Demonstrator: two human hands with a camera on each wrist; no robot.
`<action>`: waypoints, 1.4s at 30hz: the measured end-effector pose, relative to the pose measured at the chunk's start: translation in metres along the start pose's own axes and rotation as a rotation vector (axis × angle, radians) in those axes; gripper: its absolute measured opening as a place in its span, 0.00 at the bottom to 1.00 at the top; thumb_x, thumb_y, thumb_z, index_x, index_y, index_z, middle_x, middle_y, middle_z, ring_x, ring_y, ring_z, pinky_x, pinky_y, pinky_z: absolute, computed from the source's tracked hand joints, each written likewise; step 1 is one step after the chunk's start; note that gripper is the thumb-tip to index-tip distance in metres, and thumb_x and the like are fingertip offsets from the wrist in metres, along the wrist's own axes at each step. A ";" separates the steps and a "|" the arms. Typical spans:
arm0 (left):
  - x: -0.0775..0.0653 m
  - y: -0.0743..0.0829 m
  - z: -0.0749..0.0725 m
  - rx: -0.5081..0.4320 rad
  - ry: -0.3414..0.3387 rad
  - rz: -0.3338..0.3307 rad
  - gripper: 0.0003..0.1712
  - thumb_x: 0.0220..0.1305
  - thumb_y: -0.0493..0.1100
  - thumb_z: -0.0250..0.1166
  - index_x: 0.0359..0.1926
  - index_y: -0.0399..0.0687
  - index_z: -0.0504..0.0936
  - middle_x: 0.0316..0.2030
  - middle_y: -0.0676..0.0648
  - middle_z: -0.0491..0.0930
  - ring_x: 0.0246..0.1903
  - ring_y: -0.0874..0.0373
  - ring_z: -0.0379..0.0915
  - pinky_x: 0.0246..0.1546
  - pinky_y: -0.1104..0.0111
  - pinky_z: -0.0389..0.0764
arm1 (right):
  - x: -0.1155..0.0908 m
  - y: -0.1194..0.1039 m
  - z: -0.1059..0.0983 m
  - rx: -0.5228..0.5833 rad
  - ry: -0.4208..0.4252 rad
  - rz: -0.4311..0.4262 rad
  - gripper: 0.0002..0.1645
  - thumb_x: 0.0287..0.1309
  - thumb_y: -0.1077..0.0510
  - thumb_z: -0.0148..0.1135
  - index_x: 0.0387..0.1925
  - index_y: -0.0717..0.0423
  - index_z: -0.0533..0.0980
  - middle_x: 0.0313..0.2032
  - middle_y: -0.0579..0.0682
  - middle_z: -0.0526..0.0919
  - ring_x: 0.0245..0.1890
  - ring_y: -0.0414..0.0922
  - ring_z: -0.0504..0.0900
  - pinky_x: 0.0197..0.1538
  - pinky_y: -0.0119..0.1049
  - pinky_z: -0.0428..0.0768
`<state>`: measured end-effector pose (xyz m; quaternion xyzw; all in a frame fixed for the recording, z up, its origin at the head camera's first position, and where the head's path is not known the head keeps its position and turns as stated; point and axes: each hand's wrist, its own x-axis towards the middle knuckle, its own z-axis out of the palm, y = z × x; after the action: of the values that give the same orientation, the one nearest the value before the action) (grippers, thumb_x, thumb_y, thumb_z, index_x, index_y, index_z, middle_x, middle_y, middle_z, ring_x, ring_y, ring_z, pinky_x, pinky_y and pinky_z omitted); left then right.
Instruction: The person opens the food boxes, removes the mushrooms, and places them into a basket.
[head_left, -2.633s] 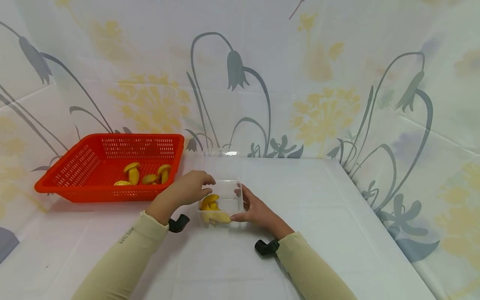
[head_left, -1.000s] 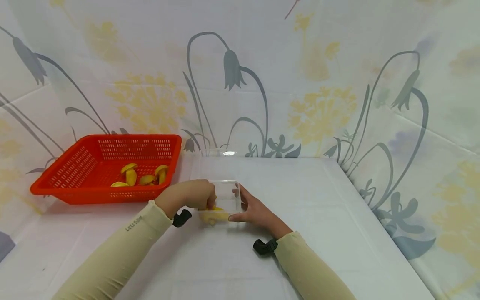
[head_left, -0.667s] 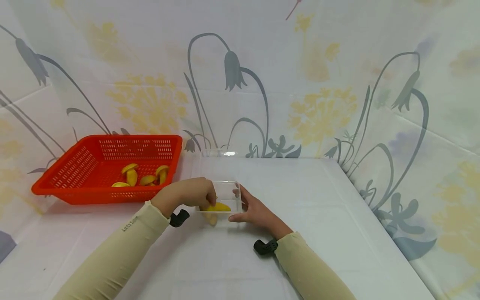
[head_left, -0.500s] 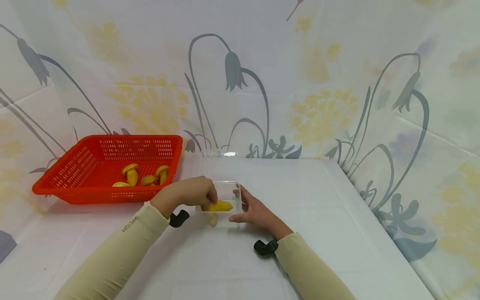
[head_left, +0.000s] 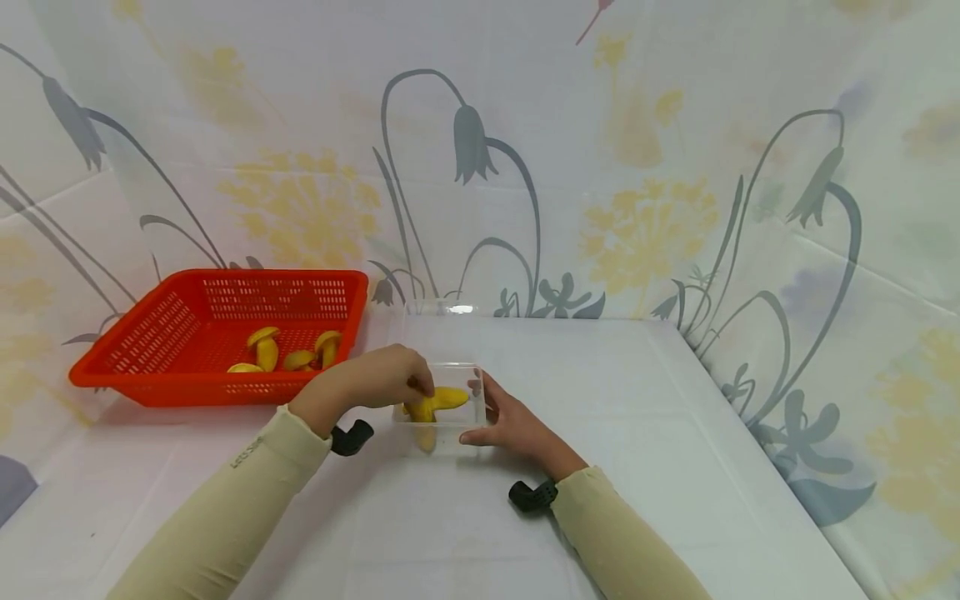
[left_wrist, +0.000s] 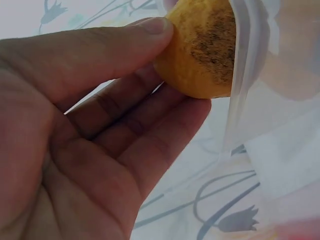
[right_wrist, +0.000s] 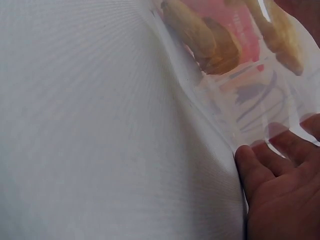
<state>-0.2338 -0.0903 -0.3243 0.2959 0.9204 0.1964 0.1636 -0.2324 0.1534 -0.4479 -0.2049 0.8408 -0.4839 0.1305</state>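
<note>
In the head view, a clear plastic box (head_left: 472, 427) stands on the white-covered table with yellow mushrooms in it. My left hand (head_left: 375, 379) reaches over its left side and pinches a mushroom (head_left: 452, 397), whose stem points right. Close up in the left wrist view, thumb and fingertips hold the rounded yellow cap (left_wrist: 200, 55) with its dark patch, beside the box wall. Another mushroom (head_left: 426, 438) shows through the front wall. My right hand (head_left: 517, 423) grips the box's right side, thumb in front. The right wrist view shows mushrooms (right_wrist: 202, 40) through the clear plastic.
A red perforated basket (head_left: 225, 379) with several yellow mushrooms (head_left: 266, 352) stands at the left. Behind the box is another clear plastic piece (head_left: 457, 307), only partly visible. A floral cloth (head_left: 645, 250) hangs behind and at the right of the table.
My left hand has gone from loose above the box to pinching a mushroom inside, then raised it slightly, its stem swinging up at right. My right hand has kept its grip on the box.
</note>
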 end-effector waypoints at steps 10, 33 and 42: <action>-0.012 -0.004 -0.009 0.012 0.069 0.062 0.09 0.62 0.41 0.66 0.44 0.50 0.86 0.40 0.52 0.84 0.37 0.59 0.78 0.45 0.65 0.84 | 0.000 0.002 0.000 -0.011 -0.005 0.016 0.69 0.46 0.44 0.76 0.77 0.37 0.38 0.75 0.44 0.55 0.74 0.45 0.58 0.73 0.49 0.59; -0.039 -0.027 -0.035 -0.005 0.202 -0.040 0.12 0.63 0.45 0.65 0.48 0.52 0.85 0.35 0.57 0.85 0.39 0.60 0.80 0.53 0.57 0.81 | 0.001 0.003 -0.002 0.024 -0.025 -0.020 0.70 0.45 0.43 0.76 0.77 0.40 0.37 0.75 0.45 0.53 0.73 0.46 0.60 0.73 0.49 0.61; -0.057 -0.043 -0.046 -0.026 0.265 -0.130 0.14 0.63 0.45 0.66 0.49 0.51 0.84 0.39 0.53 0.85 0.43 0.55 0.77 0.50 0.56 0.81 | 0.000 0.001 -0.001 0.004 -0.023 -0.016 0.70 0.45 0.43 0.76 0.77 0.43 0.37 0.75 0.46 0.54 0.73 0.47 0.60 0.73 0.48 0.61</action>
<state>-0.2299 -0.1692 -0.2931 0.2050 0.9486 0.2345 0.0568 -0.2326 0.1543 -0.4480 -0.2169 0.8365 -0.4843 0.1366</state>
